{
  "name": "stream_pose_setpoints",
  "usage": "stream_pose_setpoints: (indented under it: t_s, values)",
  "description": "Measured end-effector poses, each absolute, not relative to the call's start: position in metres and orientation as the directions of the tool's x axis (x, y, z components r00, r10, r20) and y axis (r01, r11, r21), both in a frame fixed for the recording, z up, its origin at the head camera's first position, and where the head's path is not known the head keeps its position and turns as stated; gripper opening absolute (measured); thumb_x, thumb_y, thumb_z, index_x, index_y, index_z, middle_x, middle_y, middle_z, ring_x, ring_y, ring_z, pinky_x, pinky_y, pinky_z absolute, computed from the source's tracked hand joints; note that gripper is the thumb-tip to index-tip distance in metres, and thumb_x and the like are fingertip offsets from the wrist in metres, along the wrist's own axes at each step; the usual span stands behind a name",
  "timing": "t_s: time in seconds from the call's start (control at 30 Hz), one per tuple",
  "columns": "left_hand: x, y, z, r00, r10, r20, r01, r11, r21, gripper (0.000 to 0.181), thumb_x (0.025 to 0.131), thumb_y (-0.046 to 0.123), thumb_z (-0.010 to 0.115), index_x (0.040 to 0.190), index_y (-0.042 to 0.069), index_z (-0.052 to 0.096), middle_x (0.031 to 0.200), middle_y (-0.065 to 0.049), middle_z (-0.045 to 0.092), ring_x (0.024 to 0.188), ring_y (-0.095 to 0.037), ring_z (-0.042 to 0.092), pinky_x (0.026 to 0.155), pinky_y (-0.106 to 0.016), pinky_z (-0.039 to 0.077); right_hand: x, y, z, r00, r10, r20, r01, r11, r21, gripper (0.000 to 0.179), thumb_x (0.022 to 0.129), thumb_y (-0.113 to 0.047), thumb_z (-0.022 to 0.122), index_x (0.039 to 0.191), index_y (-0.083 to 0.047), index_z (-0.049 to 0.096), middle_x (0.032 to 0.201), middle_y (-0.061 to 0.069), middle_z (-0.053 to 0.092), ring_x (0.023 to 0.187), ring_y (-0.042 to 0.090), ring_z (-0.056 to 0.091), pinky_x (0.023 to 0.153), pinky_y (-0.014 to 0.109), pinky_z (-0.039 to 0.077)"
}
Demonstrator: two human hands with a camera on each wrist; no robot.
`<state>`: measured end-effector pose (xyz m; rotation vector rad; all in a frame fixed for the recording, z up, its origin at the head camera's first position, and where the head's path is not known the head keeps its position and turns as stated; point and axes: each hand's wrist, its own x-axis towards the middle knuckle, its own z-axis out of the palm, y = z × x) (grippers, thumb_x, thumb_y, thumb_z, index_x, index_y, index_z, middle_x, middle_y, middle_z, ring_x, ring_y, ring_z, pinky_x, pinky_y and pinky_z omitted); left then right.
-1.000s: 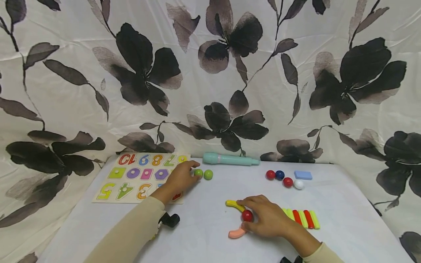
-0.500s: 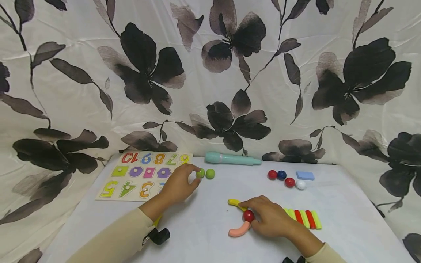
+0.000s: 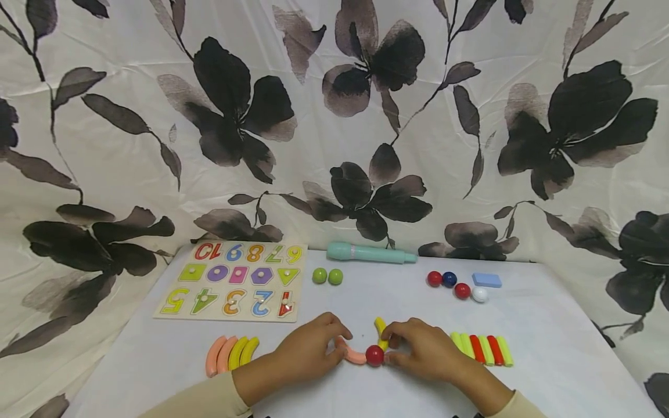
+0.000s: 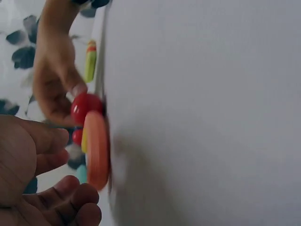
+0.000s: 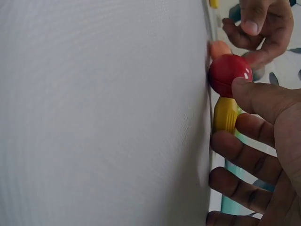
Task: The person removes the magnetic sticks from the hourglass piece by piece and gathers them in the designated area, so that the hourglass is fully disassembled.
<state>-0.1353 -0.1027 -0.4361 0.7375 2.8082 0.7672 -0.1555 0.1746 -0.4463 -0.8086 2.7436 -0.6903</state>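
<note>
In the head view a red ball [image 3: 374,355] lies at the front middle, between a curved pink piece [image 3: 354,355] on its left and a yellow piece [image 3: 380,325] behind it. My left hand [image 3: 310,348] is at the pink piece's far left end, fingers loosely bent. The left wrist view shows its fingertips beside the pink piece [image 4: 97,150], seemingly apart from it. My right hand [image 3: 425,351] touches the ball with its thumb, as the right wrist view shows, while its other fingers lie loosely against the yellow piece [image 5: 225,115].
Curved pink and yellow pieces [image 3: 232,354] lie at left, yellow-green and red sticks [image 3: 482,349] at right. Behind are a number puzzle board [image 3: 230,278], two green balls [image 3: 327,276], a teal tube [image 3: 371,252], several balls [image 3: 462,291] and a blue block [image 3: 487,280].
My left hand has moved from the green balls down to the pink piece. The red ball has shifted left and nearer. The pink and yellow pieces have turned and meet the ball differently.
</note>
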Motion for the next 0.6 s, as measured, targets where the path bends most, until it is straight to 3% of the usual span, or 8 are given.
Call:
stream_pose_setpoints:
  t_s: [0.17,0.6]
  values:
    - [-0.129,-0.087,-0.447,-0.832,0.555,0.014,0.496,0.733,0.465,0.021,0.093,0.032,0.077,0.113,0.025,0.075,0.109,0.009,0.059,0.088,-0.003,0.059,0.077,-0.027,0.054,-0.154,0.171,-0.448,-0.839,-0.543,-0.047,-0.449,0.738,-0.503,0.025,0.088,-0.045,0.079,0.108,-0.033,0.068,0.089,-0.021,0.057,0.083,0.006,0.053,0.072,0.032,0.051]
    - [-0.137,-0.072,-0.454,-0.849,0.524,0.059,0.483,0.728,0.486,0.014,0.084,0.026,0.086,0.088,0.024,0.073,0.088,0.013,0.055,0.076,-0.002,0.049,0.067,-0.021,0.044,-0.154,0.173,-0.449,-0.829,-0.558,-0.020,-0.475,0.723,-0.501,0.027,0.087,-0.049,0.080,0.107,-0.034,0.068,0.088,-0.022,0.057,0.084,0.004,0.053,0.071,0.030,0.050]
